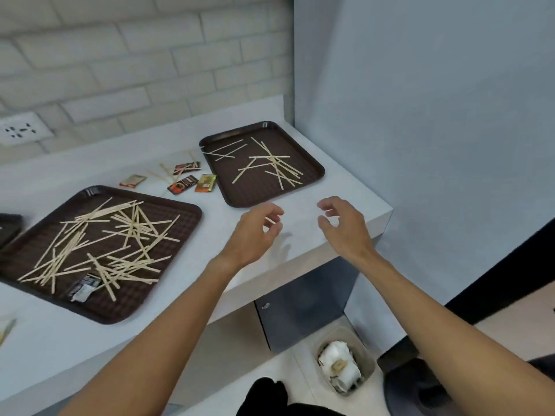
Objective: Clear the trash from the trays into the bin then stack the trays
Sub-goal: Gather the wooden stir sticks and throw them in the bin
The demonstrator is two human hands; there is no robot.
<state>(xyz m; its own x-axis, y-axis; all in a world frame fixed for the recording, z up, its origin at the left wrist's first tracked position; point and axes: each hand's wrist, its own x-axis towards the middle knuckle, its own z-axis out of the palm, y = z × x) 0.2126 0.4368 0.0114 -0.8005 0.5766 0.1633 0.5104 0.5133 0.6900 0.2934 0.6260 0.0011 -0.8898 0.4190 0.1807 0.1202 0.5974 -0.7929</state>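
Two brown trays lie on the white counter. The far tray [312, 172] near the wall corner holds several wooden stir sticks [271, 165]. The near left tray [168, 283] carries a bigger heap of sticks [102, 250] and a crumpled wrapper [84, 288]. My left hand [255, 232] and my right hand [345, 223] hover above the counter just in front of the far tray, fingers loosely curled, holding nothing. The bin [368, 376] stands on the floor below the counter's right end, with white paper trash inside.
Several small sachets [186, 181] and loose sticks lie on the counter between the trays. A dark object [9, 228] shows at the left edge. A blue-grey wall [420, 115] closes the right side; the counter edge [387, 214] ends there. A wall socket [21, 129] sits far left.
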